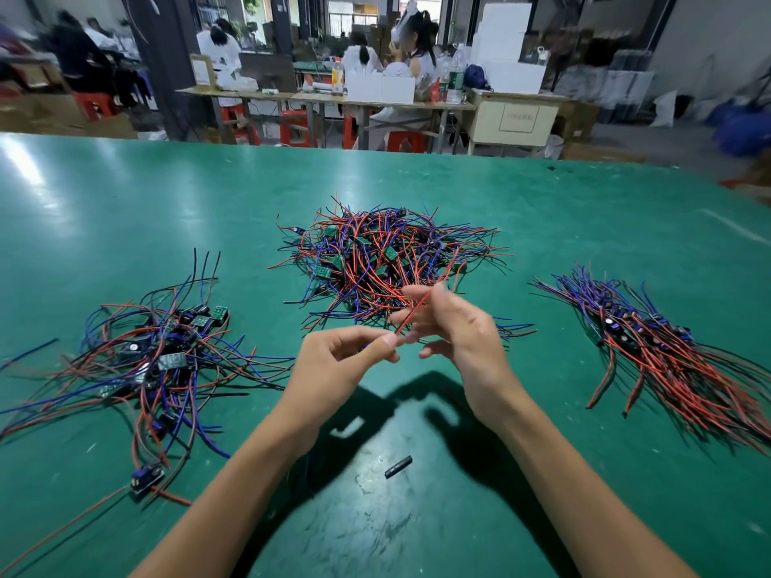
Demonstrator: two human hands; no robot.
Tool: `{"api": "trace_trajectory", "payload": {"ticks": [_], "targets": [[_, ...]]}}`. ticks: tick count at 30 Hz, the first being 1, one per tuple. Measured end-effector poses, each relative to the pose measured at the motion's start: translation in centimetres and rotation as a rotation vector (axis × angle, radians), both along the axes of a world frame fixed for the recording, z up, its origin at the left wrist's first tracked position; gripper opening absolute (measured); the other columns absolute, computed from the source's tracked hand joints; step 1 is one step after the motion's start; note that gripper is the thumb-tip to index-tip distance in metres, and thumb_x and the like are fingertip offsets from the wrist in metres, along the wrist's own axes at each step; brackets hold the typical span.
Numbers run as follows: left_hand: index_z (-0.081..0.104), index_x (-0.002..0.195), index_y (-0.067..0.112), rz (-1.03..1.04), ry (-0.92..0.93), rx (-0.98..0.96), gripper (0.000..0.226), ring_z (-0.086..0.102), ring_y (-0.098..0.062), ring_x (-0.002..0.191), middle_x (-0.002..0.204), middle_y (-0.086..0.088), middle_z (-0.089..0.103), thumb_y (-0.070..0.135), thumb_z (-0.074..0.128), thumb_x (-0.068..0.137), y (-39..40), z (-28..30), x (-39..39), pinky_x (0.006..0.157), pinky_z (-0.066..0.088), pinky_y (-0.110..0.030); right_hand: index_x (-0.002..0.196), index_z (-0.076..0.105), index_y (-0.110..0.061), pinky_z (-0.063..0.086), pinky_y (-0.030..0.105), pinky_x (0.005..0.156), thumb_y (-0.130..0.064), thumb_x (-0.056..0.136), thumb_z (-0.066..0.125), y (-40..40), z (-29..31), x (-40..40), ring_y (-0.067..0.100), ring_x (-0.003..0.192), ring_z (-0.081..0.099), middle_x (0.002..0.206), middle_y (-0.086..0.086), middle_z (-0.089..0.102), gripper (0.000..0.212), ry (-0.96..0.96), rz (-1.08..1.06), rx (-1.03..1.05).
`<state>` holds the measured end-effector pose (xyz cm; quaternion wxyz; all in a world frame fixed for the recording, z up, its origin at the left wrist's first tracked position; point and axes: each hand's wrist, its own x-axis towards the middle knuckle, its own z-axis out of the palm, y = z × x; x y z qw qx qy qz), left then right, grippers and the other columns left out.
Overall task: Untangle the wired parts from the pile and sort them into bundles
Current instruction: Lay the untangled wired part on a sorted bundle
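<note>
**Now both hands are on one red wire, above the near edge of the pile**

Right in the middle of the green table (125, 210) sits the tangled pile (388, 260), a mound of red, blue and black leads with little green boards poking out of it. Just in front of it, both hands are raised off the surface. The left hand (346, 360) has its fingers curled in, thumb and forefinger pinching the low end of a red wire (417, 307). That wire runs up and away on a slant to the right hand (454, 327), whose thumb and forefinger pinch it higher up while the other fingers fan out loosely toward the left. Beyond the right hand the wire leads on into the pile; whether it has a board on its far end, I cannot tell.

Out to the left lies a loose heap (167, 356) of wired parts, leads sprawling every way, dark components bunched in its middle. Over on the right lies a tidier bundle (651, 340), its wires combed roughly one way, red ends trailing toward the near right corner.

Down close to the person, between the forearms, a small black piece (398, 467) lies alone on the table. Past the far edge, people sit at other benches, blurred.
</note>
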<state>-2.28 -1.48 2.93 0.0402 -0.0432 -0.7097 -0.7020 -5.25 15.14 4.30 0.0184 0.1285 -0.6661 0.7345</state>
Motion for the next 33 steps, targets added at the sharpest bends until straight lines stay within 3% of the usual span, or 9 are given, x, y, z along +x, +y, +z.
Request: {"api": "trace_trajectory", "payload": {"ticks": [3, 6, 9, 11, 13, 18, 21, 26, 33], "targets": [[0.080, 0.094, 0.016, -0.006, -0.075, 0.034, 0.019, 0.037, -0.002, 0.044, 0.082, -0.005, 0.077, 0.029, 0.066, 0.095, -0.1, 0.2, -0.1, 0.042, 0.028, -0.010, 0.103, 0.072, -0.018, 0.050, 0.020, 0.056, -0.024, 0.107, 0.049, -0.3, -0.3, 0.3, 0.014, 0.070, 0.071, 0.093, 0.002, 0.079, 0.023, 0.069, -0.029, 0.136], [0.076, 0.106, 0.020, -0.019, -0.192, 0.050, 0.024, 0.028, -0.008, 0.046, 0.091, -0.005, 0.079, 0.036, 0.059, 0.098, -0.5, 0.2, -0.4, 0.040, 0.022, -0.014, 0.104, 0.067, -0.017, 0.054, 0.020, 0.054, -0.025, 0.108, 0.045, 0.6, 0.3, -0.2, 0.015, 0.066, 0.073, 0.088, 0.007, 0.079, 0.023, -0.049, -0.148, -0.023], [0.077, 0.106, 0.016, -0.019, -0.158, 0.023, 0.016, 0.029, -0.008, 0.046, 0.087, -0.005, 0.078, 0.020, 0.064, 0.097, -0.8, -0.2, -0.5, 0.042, 0.024, -0.013, 0.105, 0.064, -0.018, 0.055, 0.018, 0.053, -0.025, 0.109, 0.042, 1.7, 0.8, -0.7, 0.013, 0.063, 0.073, 0.086, 0.007, 0.079, 0.023, -0.139, -0.230, -0.157], [0.080, 0.098, 0.016, -0.004, -0.079, -0.021, 0.011, 0.047, -0.004, 0.051, 0.083, -0.005, 0.078, 0.017, 0.070, 0.093, -0.9, -0.2, -0.5, 0.052, 0.037, -0.011, 0.104, 0.063, -0.019, 0.055, 0.018, 0.051, -0.024, 0.110, 0.041, 2.2, 1.0, -0.9, 0.012, 0.062, 0.073, 0.086, 0.005, 0.079, 0.023, -0.173, -0.281, -0.223], [0.081, 0.090, 0.019, 0.014, 0.007, -0.067, 0.008, 0.058, -0.008, 0.069, 0.082, -0.004, 0.078, 0.024, 0.075, 0.089, -1.0, -0.2, -0.5, 0.071, 0.042, -0.017, 0.103, 0.062, -0.022, 0.054, 0.018, 0.051, -0.026, 0.110, 0.040, 2.5, 1.1, -0.9, 0.013, 0.066, 0.074, 0.087, 0.003, 0.080, 0.023, -0.184, -0.303, -0.222], [0.080, 0.083, 0.022, 0.139, 0.124, -0.203, 0.016, 0.031, -0.009, 0.052, 0.072, 0.003, 0.074, 0.032, 0.072, 0.092, -1.3, -0.6, -0.9, 0.048, 0.026, -0.019, 0.104, 0.061, -0.021, 0.054, 0.018, 0.050, -0.025, 0.110, 0.040, 2.5, 1.0, -1.0, 0.014, 0.063, 0.074, 0.087, 0.004, 0.079, 0.021, -0.181, -0.274, -0.236], [0.078, 0.081, 0.026, 0.221, 0.179, -0.321, 0.015, 0.034, -0.008, 0.049, 0.068, 0.009, 0.072, 0.032, 0.071, 0.092, -1.4, -0.8, -1.0, 0.050, 0.031, -0.024, 0.105, 0.060, -0.018, 0.056, 0.019, 0.051, -0.024, 0.110, 0.041, 2.4, 0.9, -1.1, 0.015, 0.063, 0.074, 0.088, 0.006, 0.079, 0.020, -0.184, -0.262, -0.294], [0.076, 0.087, 0.034, 0.275, 0.304, -0.451, 0.009, 0.037, -0.007, 0.045, 0.066, 0.016, 0.069, 0.035, 0.069, 0.093, -1.5, -0.9, -1.0, 0.050, 0.033, -0.017, 0.103, 0.060, -0.016, 0.057, 0.019, 0.053, -0.024, 0.108, 0.044, 2.5, 0.8, -1.4, 0.015, 0.060, 0.073, 0.083, 0.007, 0.079, 0.018, -0.180, -0.263, -0.367], [0.074, 0.073, 0.033, 0.156, 0.216, -0.543, 0.035, 0.043, -0.003, 0.041, 0.053, 0.010, 0.064, 0.050, 0.056, 0.098, -1.5, -1.4, -1.0, 0.052, 0.034, -0.025, 0.101, 0.052, -0.011, 0.053, 0.017, 0.048, -0.026, 0.101, 0.060, 2.7, 1.0, -1.7, 0.009, 0.046, 0.064, 0.065, 0.005, 0.074, 0.017, -0.138, -0.381, -0.418]]}}
